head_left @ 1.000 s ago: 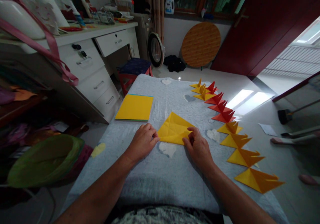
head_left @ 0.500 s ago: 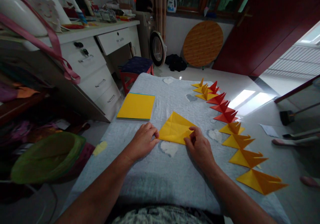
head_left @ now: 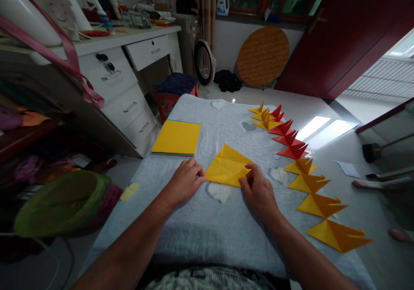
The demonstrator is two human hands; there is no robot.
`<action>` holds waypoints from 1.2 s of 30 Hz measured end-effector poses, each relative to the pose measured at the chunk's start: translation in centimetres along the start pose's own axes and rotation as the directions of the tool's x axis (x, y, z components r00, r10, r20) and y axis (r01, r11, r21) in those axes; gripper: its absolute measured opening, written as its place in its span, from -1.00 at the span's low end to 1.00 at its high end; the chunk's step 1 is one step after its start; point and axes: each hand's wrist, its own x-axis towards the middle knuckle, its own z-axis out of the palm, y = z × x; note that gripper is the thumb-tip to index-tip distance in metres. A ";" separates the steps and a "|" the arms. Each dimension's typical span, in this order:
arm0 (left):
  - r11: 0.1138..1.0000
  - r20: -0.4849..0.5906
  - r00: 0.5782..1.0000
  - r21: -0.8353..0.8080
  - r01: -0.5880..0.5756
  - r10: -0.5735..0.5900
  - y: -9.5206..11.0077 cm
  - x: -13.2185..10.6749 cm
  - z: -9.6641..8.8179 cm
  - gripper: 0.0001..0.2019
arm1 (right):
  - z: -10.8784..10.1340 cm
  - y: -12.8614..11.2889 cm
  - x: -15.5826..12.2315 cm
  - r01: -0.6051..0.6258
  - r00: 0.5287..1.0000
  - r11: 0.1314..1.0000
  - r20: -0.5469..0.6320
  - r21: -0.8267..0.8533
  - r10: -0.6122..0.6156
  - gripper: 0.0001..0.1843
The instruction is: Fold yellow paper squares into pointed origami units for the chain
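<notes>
A folded yellow paper point(head_left: 227, 166) lies flat on the pale blue cloth-covered table point(head_left: 207, 229) in front of me. My left hand point(head_left: 183, 181) is curled, its fingertips pressing the paper's left corner. At the paper's lower right corner, my right hand point(head_left: 258, 191) pinches the edge between thumb and fingers. A stack of yellow square sheets point(head_left: 177, 137) rests to the left, a little further away.
A row of several finished yellow and red folded pieces point(head_left: 302, 178) runs down the table's right side. A white desk with drawers point(head_left: 129, 83) stands at left, a green bag point(head_left: 60, 201) below it. A red stool point(head_left: 174, 89) sits beyond the table's far end.
Hands and paper have hardly moved; my right fingers slid slightly along the paper's lower right edge. The camera shifted a little.
</notes>
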 end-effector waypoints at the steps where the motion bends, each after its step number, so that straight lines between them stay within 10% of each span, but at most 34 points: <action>1: 1.000 -0.001 1.000 0.020 0.000 0.000 0.0 0.0 0.1 -0.92 | 0.0 0.0 0.0 -0.004 1.000 1.000 0.000 -0.001 0.004 -0.67; 36: 0.982 -0.021 1.000 0.187 -0.006 0.010 0.8 0.0 0.5 -0.86 | -0.1 -0.1 0.3 -0.018 1.000 0.996 -0.003 -0.084 0.017 -0.85</action>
